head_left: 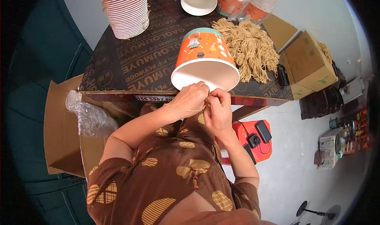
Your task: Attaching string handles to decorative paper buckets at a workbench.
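At the table edge, both hands' grips pinch one string (186, 109) at one orange paper bucket's (204, 58) rim; left hand (192, 98), right hand (219, 112)

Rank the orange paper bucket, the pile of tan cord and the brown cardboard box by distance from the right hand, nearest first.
From the right hand:
1. Orange paper bucket, touching, just above.
2. Pile of tan cord, on the board, upper right.
3. Brown cardboard box, beyond the board, far right.

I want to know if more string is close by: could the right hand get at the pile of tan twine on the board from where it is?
Probably yes. The right hand is at the orange paper bucket's rim, and the twine pile lies just beyond it on the same board, with nothing between them.
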Demonstrator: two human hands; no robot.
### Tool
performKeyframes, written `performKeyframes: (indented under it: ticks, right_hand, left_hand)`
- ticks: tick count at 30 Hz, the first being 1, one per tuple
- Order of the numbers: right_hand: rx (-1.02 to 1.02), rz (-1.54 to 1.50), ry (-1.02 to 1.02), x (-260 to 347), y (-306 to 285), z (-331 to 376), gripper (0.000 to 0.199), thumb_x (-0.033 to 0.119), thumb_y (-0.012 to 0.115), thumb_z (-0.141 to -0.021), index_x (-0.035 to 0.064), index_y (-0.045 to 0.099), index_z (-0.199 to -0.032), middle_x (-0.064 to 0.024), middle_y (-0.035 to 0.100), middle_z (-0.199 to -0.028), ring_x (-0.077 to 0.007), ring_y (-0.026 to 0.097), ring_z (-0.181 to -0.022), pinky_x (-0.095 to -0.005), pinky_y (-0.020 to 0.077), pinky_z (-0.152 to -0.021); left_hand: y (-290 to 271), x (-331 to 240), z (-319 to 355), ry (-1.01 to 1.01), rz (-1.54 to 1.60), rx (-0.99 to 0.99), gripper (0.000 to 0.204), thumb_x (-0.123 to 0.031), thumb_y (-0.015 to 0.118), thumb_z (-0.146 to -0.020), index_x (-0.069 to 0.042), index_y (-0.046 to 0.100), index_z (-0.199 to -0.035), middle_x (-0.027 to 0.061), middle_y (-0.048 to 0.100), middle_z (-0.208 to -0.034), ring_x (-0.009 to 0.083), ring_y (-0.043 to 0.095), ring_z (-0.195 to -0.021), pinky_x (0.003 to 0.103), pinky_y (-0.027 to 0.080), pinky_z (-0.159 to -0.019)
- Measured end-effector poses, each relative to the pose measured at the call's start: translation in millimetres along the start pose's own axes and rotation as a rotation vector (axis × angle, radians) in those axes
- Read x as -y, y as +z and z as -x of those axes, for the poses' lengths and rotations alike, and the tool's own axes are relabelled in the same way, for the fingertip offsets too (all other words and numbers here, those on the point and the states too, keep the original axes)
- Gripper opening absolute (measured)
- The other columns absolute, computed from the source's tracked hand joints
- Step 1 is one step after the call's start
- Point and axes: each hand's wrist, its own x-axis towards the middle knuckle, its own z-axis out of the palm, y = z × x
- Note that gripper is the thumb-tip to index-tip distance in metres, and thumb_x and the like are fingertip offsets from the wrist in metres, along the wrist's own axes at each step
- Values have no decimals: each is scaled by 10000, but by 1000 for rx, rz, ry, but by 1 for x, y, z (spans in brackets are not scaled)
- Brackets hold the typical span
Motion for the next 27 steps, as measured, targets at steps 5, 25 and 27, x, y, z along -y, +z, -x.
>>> performKeyframes:
  ticks: [5,25,27]
  right_hand:
    - [-14,-89,-33,-7,-5,4,265,-107,665,-682,-13,580,-915,-168,560,-1015,-336,577,-869,-390,498,-720]
    - [325,-349,504,-15,-43,41,92,47,606,-894,-33,640,-862,-78,666,-750,-119,615,-680,-276,490,-627]
    - [-39,-313,526,-17,-16,46,65,32,562,-948,0,593,-901,-50,670,-893,-97,589,-646,-245,471,-565]
  left_hand:
    - [1,0,-1,-18,26,6,100,-26,663,-770,38,607,-821,213,625,-833,419,643,-791,466,516,-668]
    - [-18,4,-14,-245,223,163,76,-65,606,-787,-7,650,-808,174,683,-788,347,675,-773,434,515,-675]
    - [-18,2,-15,-256,239,153,74,-65,609,-786,-13,650,-817,162,684,-781,337,674,-761,428,514,-667]
